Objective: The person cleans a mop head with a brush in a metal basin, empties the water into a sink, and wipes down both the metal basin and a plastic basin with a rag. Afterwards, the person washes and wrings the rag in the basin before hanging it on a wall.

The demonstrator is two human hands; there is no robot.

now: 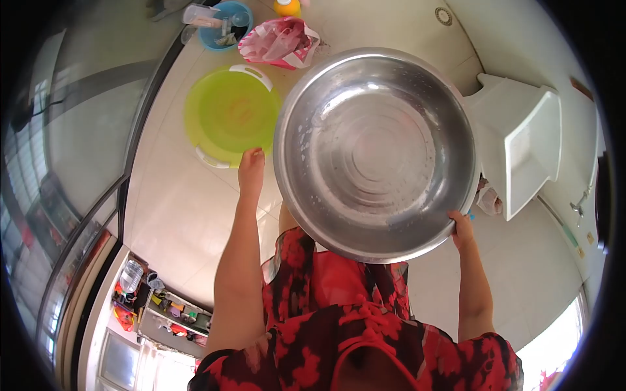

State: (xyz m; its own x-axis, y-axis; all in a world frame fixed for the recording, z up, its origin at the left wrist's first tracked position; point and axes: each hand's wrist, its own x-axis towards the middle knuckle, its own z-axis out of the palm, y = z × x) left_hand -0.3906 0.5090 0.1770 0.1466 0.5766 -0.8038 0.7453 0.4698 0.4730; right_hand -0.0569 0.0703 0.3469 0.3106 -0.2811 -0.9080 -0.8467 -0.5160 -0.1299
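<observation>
A large, round stainless steel basin is held up in front of me, its inside facing the camera and wet-looking with droplets. My right hand is closed on its lower right rim, thumb over the edge. My left hand is off to the basin's left, apart from its rim, with the fingers curled closed; what is in them, if anything, is hidden. Behind that hand, a green plastic basin with white handles appears on the floor. Whether the hand touches it I cannot tell.
A white sink stands at the right, near a wall tap. Beyond the green basin are a pink and white bag and a blue tub with items inside. Glass doors line the left; a filled shelf is at lower left.
</observation>
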